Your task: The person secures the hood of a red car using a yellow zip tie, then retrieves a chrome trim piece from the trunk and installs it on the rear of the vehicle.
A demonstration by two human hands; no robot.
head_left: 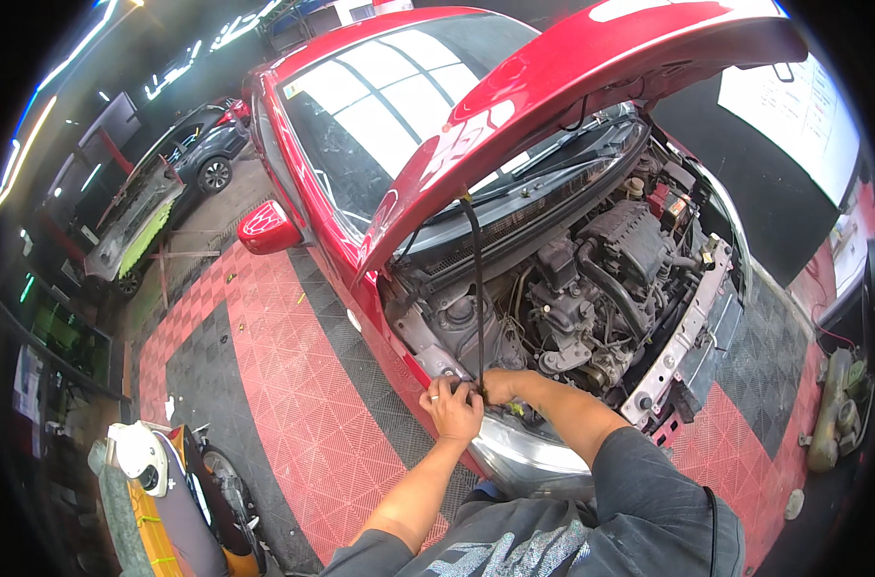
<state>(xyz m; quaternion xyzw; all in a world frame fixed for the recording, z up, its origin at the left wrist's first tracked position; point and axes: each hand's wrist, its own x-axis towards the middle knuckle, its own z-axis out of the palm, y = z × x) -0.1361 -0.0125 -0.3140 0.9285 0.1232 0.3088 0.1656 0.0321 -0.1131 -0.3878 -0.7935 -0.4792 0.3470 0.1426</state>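
Both hands meet at the front corner of the red car's engine bay, just behind the headlight (524, 452). My left hand (453, 411), with a ring on one finger, has its fingers bent and drawn together over the fender edge. Beside it, my right hand (501, 386) is closed, its fingertips reaching down inside the bay. What either hand grips is hidden. A dark hood prop rod (477, 288) runs from the raised red hood (572, 82) down to the spot between my hands. The engine (577, 308) lies exposed to the right.
The front bumper is off, leaving the metal crossbar (683, 351) bare. A motorcycle (231, 490) with a white helmet (137, 456) stands at lower left. The side mirror (268, 227) juts out. A greyish car part (835, 409) lies on the floor at far right.
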